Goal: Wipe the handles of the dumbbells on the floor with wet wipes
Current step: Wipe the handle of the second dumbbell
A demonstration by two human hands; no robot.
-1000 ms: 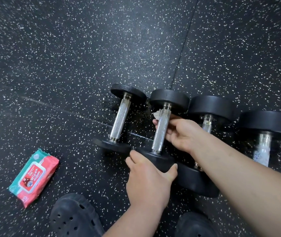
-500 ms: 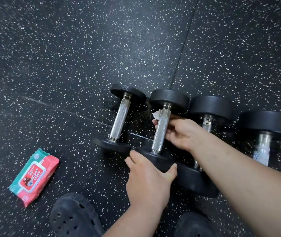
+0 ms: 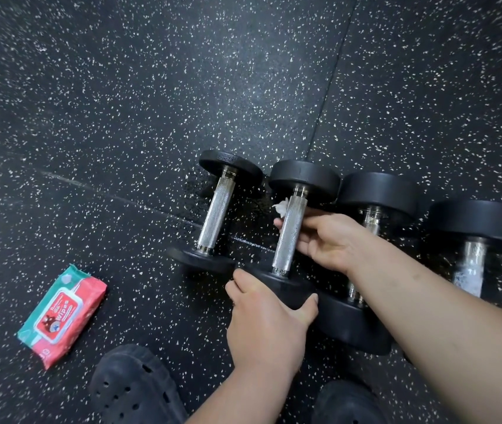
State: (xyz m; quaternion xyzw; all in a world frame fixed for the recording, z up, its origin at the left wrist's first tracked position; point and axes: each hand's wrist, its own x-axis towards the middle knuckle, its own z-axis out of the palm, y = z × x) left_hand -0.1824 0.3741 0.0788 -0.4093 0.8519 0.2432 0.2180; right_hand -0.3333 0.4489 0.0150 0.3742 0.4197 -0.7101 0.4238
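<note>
Several black dumbbells with knurled steel handles lie side by side on the floor. My right hand (image 3: pixel 326 240) reaches under the handle of the second dumbbell (image 3: pixel 289 237) and holds a white wet wipe (image 3: pixel 281 207) against it; the wipe peeks out on the handle's left side. My left hand (image 3: pixel 269 319) grips the near weight of that same dumbbell. The first dumbbell (image 3: pixel 217 211) lies untouched just to the left. The third dumbbell (image 3: pixel 375 197) and the fourth dumbbell (image 3: pixel 473 255) are partly hidden behind my right forearm.
A red and teal pack of wet wipes (image 3: pixel 61 316) lies on the speckled black rubber floor (image 3: pixel 151 102) at the lower left. My two dark perforated clogs, the left clog (image 3: pixel 136 390) and the right clog (image 3: pixel 350 405), stand at the bottom edge.
My right hand with the wipe has shifted only slightly along the second dumbbell's handle. My left hand keeps its grip on the near weight.
</note>
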